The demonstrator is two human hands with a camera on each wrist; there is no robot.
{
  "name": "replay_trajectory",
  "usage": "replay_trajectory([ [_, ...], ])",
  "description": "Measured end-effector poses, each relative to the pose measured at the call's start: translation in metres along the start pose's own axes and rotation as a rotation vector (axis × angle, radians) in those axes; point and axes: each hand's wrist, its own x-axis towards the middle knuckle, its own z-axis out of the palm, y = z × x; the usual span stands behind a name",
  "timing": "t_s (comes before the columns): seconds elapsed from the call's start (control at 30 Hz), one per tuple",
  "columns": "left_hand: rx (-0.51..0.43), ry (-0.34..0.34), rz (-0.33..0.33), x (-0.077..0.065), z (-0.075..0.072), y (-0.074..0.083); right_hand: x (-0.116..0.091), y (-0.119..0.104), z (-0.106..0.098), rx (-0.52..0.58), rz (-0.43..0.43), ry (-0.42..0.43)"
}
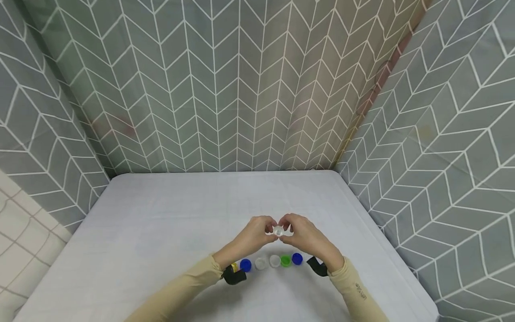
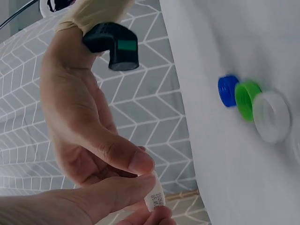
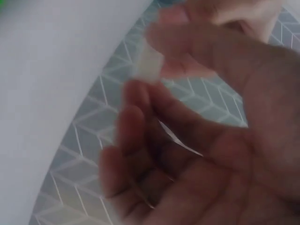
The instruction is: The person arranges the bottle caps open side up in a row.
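Observation:
A small white bottle cap (image 1: 278,230) is held up above the table between both hands. My left hand (image 1: 257,231) pinches it from the left, and my right hand (image 1: 305,235) grips it from the right with thumb and fingertips. Dark printed characters show on the cap's side (image 2: 155,194) in the left wrist view. Blurred in the right wrist view, the same cap (image 3: 150,63) sits between the fingertips of the two hands. Closer to the body than the hands is a row of caps, with a green one (image 1: 285,260) among them.
The row also holds a blue cap (image 1: 297,258) at its right end, whitish caps (image 1: 275,260), another blue cap (image 1: 246,264) and a yellow piece (image 1: 234,267) partly hidden by the left wrist. A white cloth covers the table (image 1: 181,214). Patterned curtains (image 1: 225,89) surround it.

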Motion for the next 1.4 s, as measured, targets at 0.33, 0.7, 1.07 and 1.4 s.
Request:
replay_trajectory([
  [0.33,0.267,0.011,0.04,0.012,0.056,0.015,-0.028,0.018,-0.018,-0.14,0.081,-0.122],
  [0.7,0.361,0.007,0.064,0.02,0.103,0.017,-0.042,0.034,-0.01,-0.232,0.258,-0.204],
  [1.07,0.452,-0.039,0.078,0.016,0.119,0.011,-0.045,0.045,0.003,-0.183,0.322,-0.283],
  [1.4,0.429,-0.076,0.071,0.011,0.122,0.01,-0.051,0.051,0.009,-0.162,0.317,-0.273],
])
